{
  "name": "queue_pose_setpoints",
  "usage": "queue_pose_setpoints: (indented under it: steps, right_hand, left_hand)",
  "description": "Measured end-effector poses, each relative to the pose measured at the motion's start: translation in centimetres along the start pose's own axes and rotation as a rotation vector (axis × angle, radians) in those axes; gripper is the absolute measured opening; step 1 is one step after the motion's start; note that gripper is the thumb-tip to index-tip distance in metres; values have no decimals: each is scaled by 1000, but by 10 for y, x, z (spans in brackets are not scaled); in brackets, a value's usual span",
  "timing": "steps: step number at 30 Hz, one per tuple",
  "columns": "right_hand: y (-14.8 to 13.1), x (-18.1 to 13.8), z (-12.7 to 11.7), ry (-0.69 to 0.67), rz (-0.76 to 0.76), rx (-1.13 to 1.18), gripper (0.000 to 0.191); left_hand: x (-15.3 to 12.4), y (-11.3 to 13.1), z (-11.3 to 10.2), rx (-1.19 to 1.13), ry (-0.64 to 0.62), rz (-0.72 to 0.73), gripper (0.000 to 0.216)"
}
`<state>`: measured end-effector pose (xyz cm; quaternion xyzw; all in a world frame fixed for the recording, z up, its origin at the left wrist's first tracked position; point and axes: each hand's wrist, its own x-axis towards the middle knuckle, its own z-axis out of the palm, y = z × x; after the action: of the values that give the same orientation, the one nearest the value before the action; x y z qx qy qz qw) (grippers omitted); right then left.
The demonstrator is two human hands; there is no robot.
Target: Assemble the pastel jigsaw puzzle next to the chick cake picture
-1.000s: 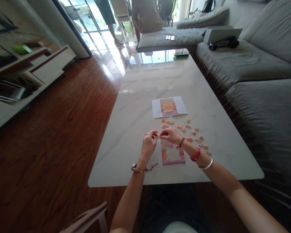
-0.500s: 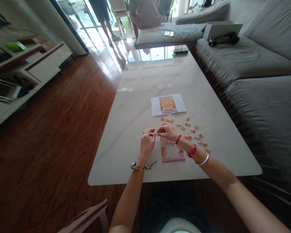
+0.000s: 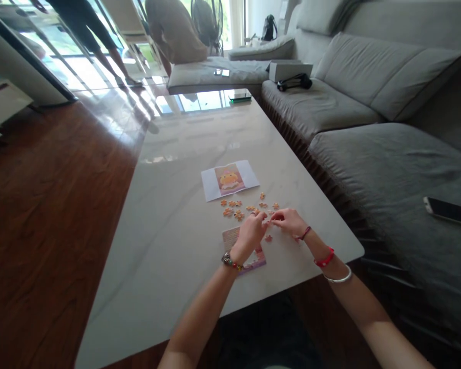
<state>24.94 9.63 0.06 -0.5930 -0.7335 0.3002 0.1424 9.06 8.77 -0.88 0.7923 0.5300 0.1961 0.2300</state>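
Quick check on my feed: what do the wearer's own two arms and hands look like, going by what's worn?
Both forearms are sleeveless and both hands ungloved. The left hand has a multicoloured beaded bracelet at its wrist. Behind the right hand come a thin dark cord bracelet, a wider red band and a smooth silver-coloured bangle.

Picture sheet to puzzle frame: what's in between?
Loose puzzle pieces lie between the picture sheet and the puzzle frame, seen in the head view. The left hand hides part of the frame.
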Motion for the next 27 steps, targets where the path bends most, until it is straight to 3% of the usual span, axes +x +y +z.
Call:
queue_pose_setpoints:
  steps: [7, 13, 19, 27]
  right_hand:
    - [2, -2, 6, 68, 35, 62, 15]
    - [27, -17, -14, 209, 50, 34, 18]
    - [49, -27, -21, 196, 60, -25, 19]
    - [38, -21, -16, 132, -26, 12, 21]
  left_hand:
    - [3, -2, 7, 6, -31, -31, 18]
    - [-12, -27, -19, -87, 49, -80, 21]
    - [-33, -50, -46, -88, 151, -151, 16]
    - [-40, -46, -36, -126, 93, -137, 13]
